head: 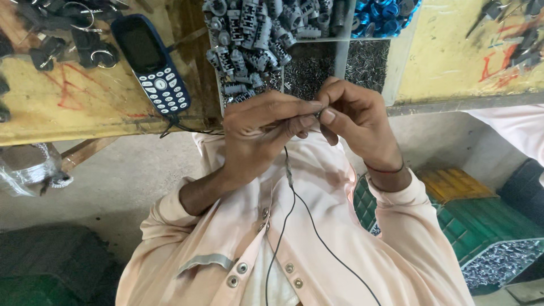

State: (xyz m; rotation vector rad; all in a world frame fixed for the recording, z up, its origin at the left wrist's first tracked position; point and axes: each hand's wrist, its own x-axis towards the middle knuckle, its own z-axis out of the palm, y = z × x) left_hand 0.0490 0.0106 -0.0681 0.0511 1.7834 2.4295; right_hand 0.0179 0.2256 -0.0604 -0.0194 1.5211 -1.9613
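Left hand: the left hand [255, 133] is raised in front of the chest, just below the edge of the surface [85, 102]; its thumb and fingertips meet those of the other hand.
Right hand: the right hand [357, 116] sits just beside it, fingers curled inward.
Grip: both hands pinch narrowly on one small metal part [318, 113], mostly hidden between the fingertips; its shape cannot be told.
Small part's place: in the air between the two hands, just in front of the divided tray [340, 56].
Tray: one compartment holds grey cylinder pieces [249, 34], others hold fine dark metal bits [309, 71], and a far one holds blue rings [379, 17].
Cable: a thin black earphone cable [286, 215] hangs down from beneath the hands over the pale pink shirt [323, 226].
Phone: a dark blue keypad phone [152, 62] lies on the yellow surface, left of the tray.
Keys: dark keys with rings [85, 39] lie at the upper left.
Crate: a green crate [487, 226] of small shiny pieces stands low at the right.
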